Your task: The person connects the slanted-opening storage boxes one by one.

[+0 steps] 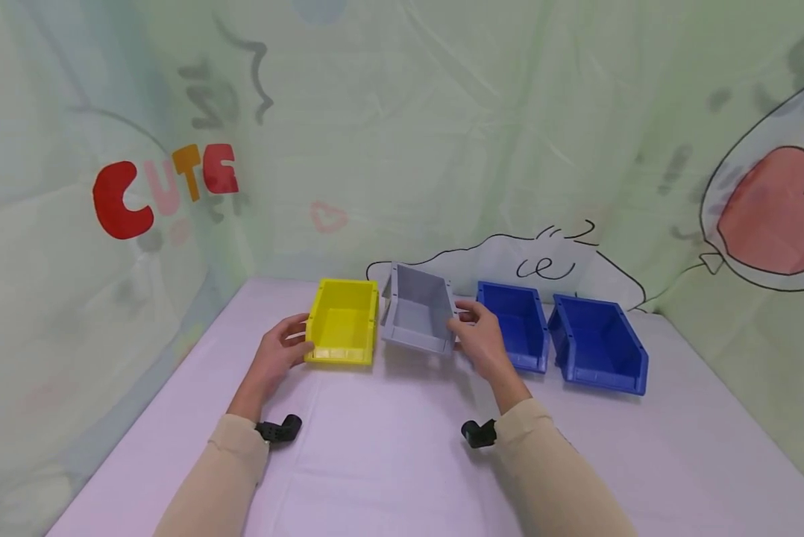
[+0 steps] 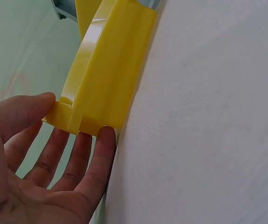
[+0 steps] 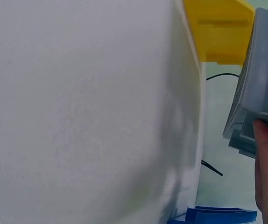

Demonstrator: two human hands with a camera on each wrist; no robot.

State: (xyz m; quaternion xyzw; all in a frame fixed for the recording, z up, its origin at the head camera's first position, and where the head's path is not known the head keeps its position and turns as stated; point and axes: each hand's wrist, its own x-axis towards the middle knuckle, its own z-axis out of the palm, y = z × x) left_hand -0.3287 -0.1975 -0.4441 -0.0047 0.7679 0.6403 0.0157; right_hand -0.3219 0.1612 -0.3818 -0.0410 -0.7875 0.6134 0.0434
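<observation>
Toward the back of the table, a yellow plastic bin (image 1: 341,321) stands with its low front edge facing me. My left hand (image 1: 277,358) grips its left side, thumb (image 2: 31,105) at the rim near the front corner and fingertips against the outer wall. Just right of it, a grey bin (image 1: 418,309) is held tilted above the table, its shadow below. My right hand (image 1: 482,335) holds this bin by its right wall; in the right wrist view one finger (image 3: 264,144) lies along its underside, and the thumb is out of sight there.
Two blue bins, a nearer-to-centre one (image 1: 519,332) and an outer one (image 1: 600,347), stand to the right, the first partly behind my right hand. A white cloth covers the table (image 1: 375,455). Printed fabric curtains (image 1: 442,134) close off the back and sides.
</observation>
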